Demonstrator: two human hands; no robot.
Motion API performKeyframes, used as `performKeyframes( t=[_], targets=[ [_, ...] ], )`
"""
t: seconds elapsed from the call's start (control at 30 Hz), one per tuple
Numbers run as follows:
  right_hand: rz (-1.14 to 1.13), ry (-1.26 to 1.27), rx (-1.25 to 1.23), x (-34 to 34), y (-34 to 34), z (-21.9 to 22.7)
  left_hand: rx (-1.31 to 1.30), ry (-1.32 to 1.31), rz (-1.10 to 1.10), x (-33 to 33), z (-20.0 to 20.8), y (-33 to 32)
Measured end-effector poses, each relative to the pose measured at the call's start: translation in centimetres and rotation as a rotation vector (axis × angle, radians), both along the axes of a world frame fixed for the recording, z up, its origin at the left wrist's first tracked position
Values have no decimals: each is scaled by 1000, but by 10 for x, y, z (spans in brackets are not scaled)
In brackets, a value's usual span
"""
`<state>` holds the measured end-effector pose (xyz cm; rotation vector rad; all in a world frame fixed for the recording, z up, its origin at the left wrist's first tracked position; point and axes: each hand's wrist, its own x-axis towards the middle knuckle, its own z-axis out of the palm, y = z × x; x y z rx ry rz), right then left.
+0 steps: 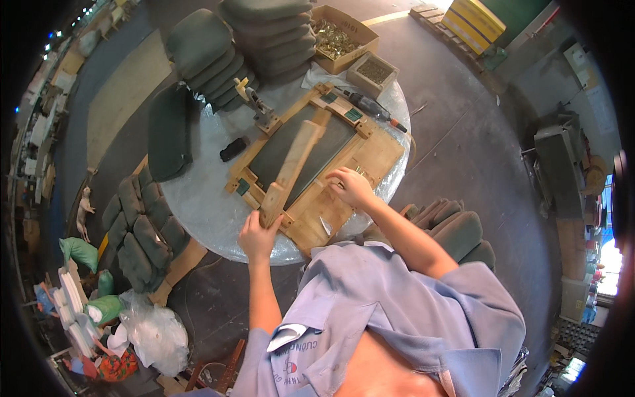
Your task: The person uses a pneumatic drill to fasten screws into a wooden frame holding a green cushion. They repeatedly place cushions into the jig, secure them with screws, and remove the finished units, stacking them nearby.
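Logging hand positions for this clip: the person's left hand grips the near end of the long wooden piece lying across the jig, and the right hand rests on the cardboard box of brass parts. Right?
Not quite. In the head view the left hand does grip the near end of the long wooden piece across the jig, but the right hand rests on the jig's wooden frame. The cardboard box of brass parts sits untouched at the table's far edge.

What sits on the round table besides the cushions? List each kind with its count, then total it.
Wooden jig frame: 1
Wooden slat: 1
Open boxes of small hardware: 2
Power screwdriver: 1
Toggle clamp: 1
Small black object: 1
Total: 7
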<state>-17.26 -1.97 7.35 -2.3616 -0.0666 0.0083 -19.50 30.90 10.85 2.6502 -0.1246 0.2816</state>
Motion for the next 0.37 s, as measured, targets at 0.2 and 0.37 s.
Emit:
performKeyframes(
  t=[0.2,0.37],
  targets=[
    [-306,181,133,59,32,-49,-308,23,507,-69,-25,27],
    [102,-76,-343,38,24,-63,-445,139,871,-71,-57,56]
  ],
)
